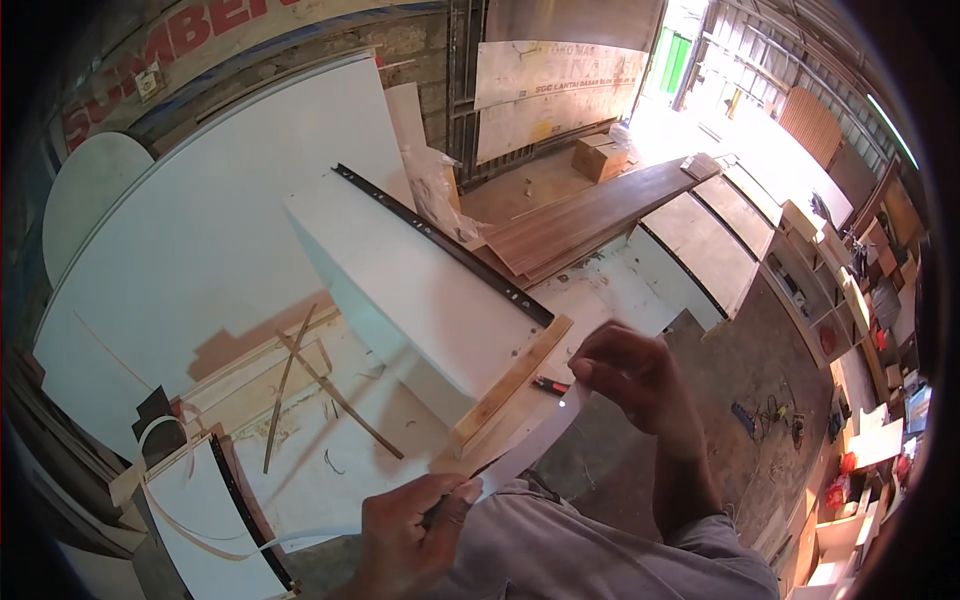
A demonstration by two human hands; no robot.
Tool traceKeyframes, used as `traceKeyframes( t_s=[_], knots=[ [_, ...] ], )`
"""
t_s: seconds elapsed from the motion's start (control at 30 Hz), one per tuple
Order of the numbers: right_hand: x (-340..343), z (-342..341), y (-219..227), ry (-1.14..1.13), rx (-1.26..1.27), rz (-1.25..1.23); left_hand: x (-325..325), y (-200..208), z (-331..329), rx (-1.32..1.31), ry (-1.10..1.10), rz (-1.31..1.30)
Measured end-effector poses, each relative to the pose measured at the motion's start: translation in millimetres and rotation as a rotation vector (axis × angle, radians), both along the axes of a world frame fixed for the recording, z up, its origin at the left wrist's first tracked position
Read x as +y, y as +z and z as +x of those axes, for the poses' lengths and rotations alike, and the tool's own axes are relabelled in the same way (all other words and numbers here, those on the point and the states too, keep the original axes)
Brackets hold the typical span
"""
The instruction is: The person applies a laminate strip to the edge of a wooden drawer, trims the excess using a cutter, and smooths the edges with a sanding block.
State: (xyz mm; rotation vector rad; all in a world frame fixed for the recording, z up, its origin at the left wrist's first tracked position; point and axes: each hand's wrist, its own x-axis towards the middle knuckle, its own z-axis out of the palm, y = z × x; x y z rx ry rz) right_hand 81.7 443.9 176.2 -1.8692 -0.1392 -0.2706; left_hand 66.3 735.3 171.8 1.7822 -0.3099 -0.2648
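A thin white strip of edge banding (532,447) is stretched between my two hands, close to my body. My left hand (415,530) is closed, pinching it between thumb and fingers. My right hand (632,378), higher up, is closed in a pinch at the strip's other visible part. From my left hand a curled white length trails off to the left. Just ahead stands a white board piece (400,290) with a black metal drawer rail (440,240) along its far edge and a bare wood edge (515,385) facing me. Beside my right hand lies a red-and-black cutter (550,385).
Thin wood strips (340,395) lie crossed on the work surface at left. A large white panel (230,190) leans behind. Brown boards (590,215) and pale rail-fitted panels (700,240) extend at right. Tools (770,415) lie on the floor, near cluttered shelving (825,290).
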Motion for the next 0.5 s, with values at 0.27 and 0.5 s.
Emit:
traceKeyframes(
  t_s=[0.27, 0.5],
  knots=[
    [-9, 21, -10, -0.195, 0.216, 0.561, -23, -4, 20, 0.088, -0.068, 0.082],
    [3, 24, -6, -0.318, 0.219, 0.562, -11, 0, 36, 0.013, -0.217, 0.063]
  ],
)
